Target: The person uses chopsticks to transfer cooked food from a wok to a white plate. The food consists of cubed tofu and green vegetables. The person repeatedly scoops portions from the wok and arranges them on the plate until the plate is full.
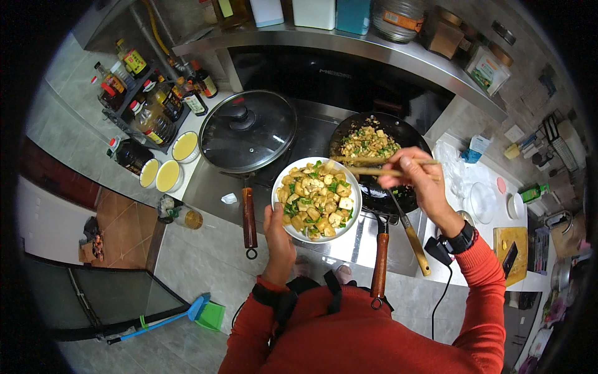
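My left hand [279,243] grips the lower left rim of a white plate [276,187] heaped with cubed tofu and chopped greens [315,201]. Wooden chopsticks [364,160] are held in my right hand [418,182]; their tips lie at the plate's upper right edge, one piece of food seemingly at them. Behind and to the right, a black wok [416,135] on the stove holds more of the same food [369,142]. A spatula with a wooden handle [411,238] leans in the wok, below my right hand.
A second pan with a glass lid [266,140] stands at left, its wooden handle [249,215] pointing towards me. Bowls of yellow liquid [168,176] and sauce bottles [154,124] are further left. At right lie a plastic bag [451,163] and a cutting board with a knife [502,248].
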Available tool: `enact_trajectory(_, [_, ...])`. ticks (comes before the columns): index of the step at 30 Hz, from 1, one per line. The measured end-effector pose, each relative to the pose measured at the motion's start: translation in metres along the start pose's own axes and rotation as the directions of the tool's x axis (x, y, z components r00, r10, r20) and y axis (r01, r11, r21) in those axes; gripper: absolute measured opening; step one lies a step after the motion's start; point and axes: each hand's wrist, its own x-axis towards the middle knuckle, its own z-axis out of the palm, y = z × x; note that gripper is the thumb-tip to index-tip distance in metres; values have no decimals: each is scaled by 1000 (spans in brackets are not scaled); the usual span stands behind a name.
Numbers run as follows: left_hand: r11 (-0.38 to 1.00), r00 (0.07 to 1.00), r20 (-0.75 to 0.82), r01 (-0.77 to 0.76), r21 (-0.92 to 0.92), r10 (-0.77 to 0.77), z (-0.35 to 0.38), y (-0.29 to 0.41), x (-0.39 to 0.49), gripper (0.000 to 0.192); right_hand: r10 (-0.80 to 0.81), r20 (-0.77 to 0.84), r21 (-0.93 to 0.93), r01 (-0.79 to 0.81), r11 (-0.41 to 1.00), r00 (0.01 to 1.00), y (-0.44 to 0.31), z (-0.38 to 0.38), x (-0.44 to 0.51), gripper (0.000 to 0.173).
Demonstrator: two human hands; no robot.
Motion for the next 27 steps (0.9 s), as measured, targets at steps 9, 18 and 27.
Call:
enact_trajectory(9, [999, 999, 47, 8, 41, -9, -1, -6, 1, 20, -41, -275, -136, 3, 991, 960, 17, -55, 13, 29])
enact_trajectory(18, [1000, 999, 51, 5, 29, -7, 0, -4, -4, 22, 24, -225, -281, -89, 956, 974, 87, -92, 64, 31])
enact_trajectory(27, [999, 1000, 18, 15, 52, -16, 3, 0, -8, 19, -82, -165, -461, -3, 887, 983, 107, -83, 90, 30])
